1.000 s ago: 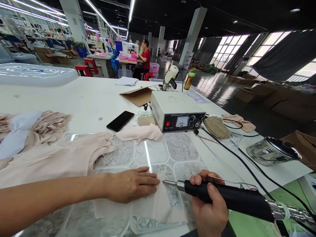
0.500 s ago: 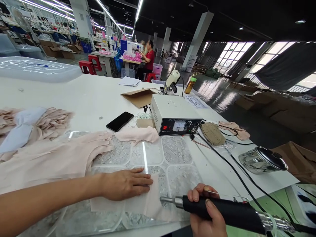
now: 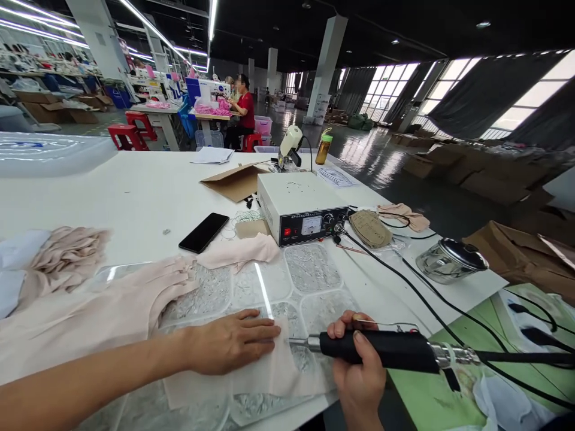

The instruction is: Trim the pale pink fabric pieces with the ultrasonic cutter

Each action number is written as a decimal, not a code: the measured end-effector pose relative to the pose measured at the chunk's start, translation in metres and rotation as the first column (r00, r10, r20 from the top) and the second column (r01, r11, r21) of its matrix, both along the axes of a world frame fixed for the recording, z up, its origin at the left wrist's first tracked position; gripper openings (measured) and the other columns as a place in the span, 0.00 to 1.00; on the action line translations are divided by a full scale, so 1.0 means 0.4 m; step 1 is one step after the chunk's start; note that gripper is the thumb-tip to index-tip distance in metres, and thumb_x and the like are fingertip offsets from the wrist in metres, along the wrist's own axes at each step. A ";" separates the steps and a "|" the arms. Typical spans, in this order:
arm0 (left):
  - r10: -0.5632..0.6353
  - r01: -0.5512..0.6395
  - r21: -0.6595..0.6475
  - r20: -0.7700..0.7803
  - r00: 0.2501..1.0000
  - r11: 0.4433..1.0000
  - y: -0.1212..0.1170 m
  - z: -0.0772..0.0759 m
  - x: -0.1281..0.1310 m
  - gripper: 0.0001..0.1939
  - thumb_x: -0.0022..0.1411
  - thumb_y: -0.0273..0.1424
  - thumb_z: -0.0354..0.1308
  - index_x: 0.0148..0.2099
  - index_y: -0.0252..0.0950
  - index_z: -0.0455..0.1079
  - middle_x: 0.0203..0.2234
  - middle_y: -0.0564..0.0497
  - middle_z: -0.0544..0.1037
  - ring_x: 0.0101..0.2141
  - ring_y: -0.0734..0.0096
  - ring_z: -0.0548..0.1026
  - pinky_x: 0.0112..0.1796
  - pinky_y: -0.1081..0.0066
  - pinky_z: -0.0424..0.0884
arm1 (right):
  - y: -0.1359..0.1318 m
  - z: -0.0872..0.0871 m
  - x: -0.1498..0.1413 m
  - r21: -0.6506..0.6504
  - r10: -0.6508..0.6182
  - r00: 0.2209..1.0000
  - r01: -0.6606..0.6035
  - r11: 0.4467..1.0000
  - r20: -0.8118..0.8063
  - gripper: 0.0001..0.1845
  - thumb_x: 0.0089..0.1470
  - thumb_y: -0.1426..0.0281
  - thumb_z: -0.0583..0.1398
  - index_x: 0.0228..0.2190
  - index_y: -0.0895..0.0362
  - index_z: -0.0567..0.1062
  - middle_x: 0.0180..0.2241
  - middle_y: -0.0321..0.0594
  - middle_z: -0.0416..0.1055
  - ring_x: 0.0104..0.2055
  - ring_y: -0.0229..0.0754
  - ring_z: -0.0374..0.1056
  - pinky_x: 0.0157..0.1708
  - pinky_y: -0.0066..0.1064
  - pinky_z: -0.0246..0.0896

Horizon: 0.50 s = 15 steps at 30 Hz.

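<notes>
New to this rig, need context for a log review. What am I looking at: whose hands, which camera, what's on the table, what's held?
No robot here: these are a person's bare hands. Every picture comes from one camera worn on that person's head, looking forward and down.

The left hand lies flat on a thin pale pink fabric piece. The right hand grips a black-handled tool with a slim metal tip pointing at the fabric's edge; whether it touches, I can't tell.

Under the fabric is a glossy patterned mat on a white table. Behind it stands a control box with a dial meter, knobs and a red switch; a black cable plugs into its front. Also there: a phone, more pink fabric and a shiny lidded pot.
</notes>
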<state>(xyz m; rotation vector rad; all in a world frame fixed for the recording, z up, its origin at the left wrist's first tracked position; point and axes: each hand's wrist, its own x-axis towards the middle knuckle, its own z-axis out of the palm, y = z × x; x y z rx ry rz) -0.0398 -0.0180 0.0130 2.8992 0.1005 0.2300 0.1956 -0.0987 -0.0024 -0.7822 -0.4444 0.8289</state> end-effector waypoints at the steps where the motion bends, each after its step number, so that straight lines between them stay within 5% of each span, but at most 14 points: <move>1: 0.007 -0.007 -0.006 0.012 1.000 1.000 0.001 0.001 0.001 0.17 0.72 0.25 0.45 0.58 0.32 0.66 0.59 0.38 0.69 0.60 0.57 0.66 0.60 0.58 0.60 | 0.008 0.000 -0.007 0.002 -0.007 1.000 0.007 1.000 -0.001 0.08 0.46 0.67 0.63 0.32 0.52 0.72 0.29 0.32 0.67 0.24 0.34 0.64 0.28 0.32 0.65; 8: 0.036 -0.036 -0.030 0.017 0.999 0.999 0.007 0.003 0.005 0.17 0.70 0.24 0.45 0.57 0.31 0.66 0.59 0.42 0.69 0.57 0.58 0.68 0.58 0.61 0.62 | 0.038 0.004 -0.015 -0.001 0.021 1.000 -0.021 1.000 0.008 0.07 0.47 0.67 0.63 0.32 0.52 0.72 0.30 0.32 0.67 0.25 0.33 0.65 0.28 0.30 0.65; 15: 0.009 -0.009 -0.004 0.016 1.000 1.000 0.037 0.000 0.043 0.09 0.61 0.20 0.50 0.38 0.33 0.70 0.60 0.43 0.68 0.50 0.60 0.72 0.45 0.63 0.69 | 0.040 0.009 -0.001 0.006 0.064 0.998 -0.065 0.998 0.019 0.08 0.46 0.66 0.62 0.32 0.52 0.73 0.29 0.33 0.67 0.24 0.35 0.64 0.26 0.33 0.66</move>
